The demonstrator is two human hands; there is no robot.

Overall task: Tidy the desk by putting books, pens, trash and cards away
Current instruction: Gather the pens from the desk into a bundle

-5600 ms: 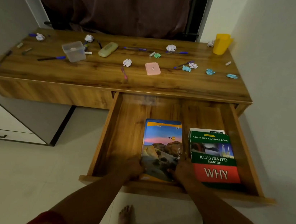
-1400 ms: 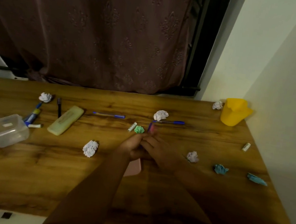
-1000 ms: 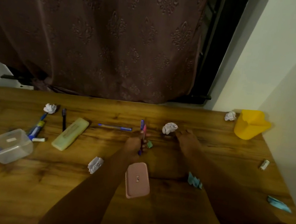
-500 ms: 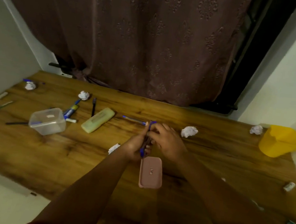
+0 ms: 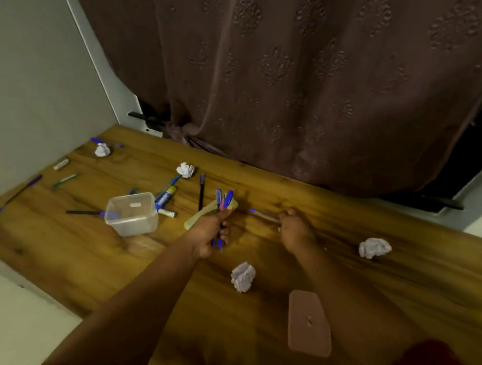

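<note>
My left hand (image 5: pixel 210 232) is closed around a bunch of blue and pink pens (image 5: pixel 223 199) held upright above the wooden desk (image 5: pixel 246 321). To its right, my right hand (image 5: pixel 296 232) pinches the end of a blue pen (image 5: pixel 261 214) lying on the desk. More pens lie to the left: a black one (image 5: pixel 201 192), a blue one (image 5: pixel 169 185) and a dark one (image 5: pixel 85 212) beside a clear plastic box (image 5: pixel 133 213). Crumpled paper balls (image 5: pixel 242 276) (image 5: pixel 374 247) (image 5: pixel 185 170) are scattered about.
A pale green pencil case (image 5: pixel 195 220) lies partly behind my left hand. A pink flat case (image 5: pixel 309 324) rests near the front right. More pens (image 5: pixel 19 193) and a paper ball (image 5: pixel 102 150) sit by the left wall. A brown curtain (image 5: pixel 278 74) hangs behind the desk.
My view has swung left. My right hand left the bunch in my left hand and reached out to the blue pen on the desk. The left hand still holds its pens.
</note>
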